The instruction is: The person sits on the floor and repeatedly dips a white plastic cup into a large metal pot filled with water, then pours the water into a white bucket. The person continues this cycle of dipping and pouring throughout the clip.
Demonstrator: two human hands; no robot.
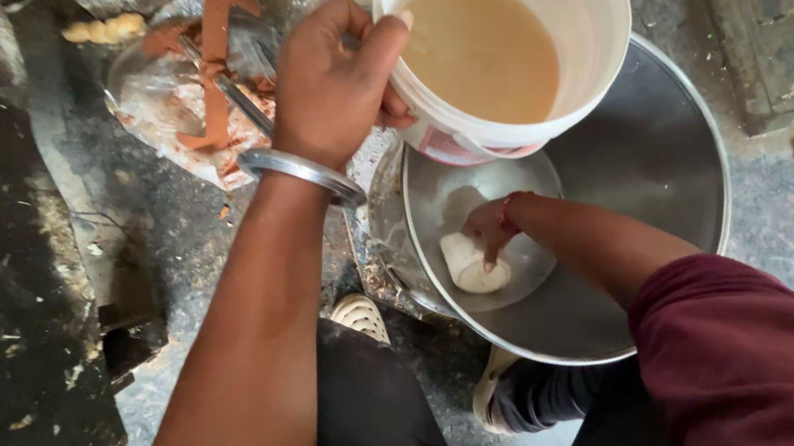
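Two hands work over a wide steel basin (669,154) set on a grimy floor. The left hand (333,81), a steel bangle (303,172) on its wrist, grips the near rim of a white plastic bucket (593,36), thumb hooked over the edge, and holds it tilted above the basin; the bucket is part full of a cloudy tan liquid (482,48). Below and toward the viewer, the right hand (491,229), reaching from a maroon sleeve (756,394), presses its bunched fingertips on a pale lump of dough (472,266) lying in a smaller steel bowl (530,193) that sits inside the basin. The bucket's lower edge hangs just above the far rim of that bowl, so the dough lies nearly straight beneath the left hand's load and already under the right hand. A clear plastic bag (167,102) with brownish scraps lies to the left, well apart.
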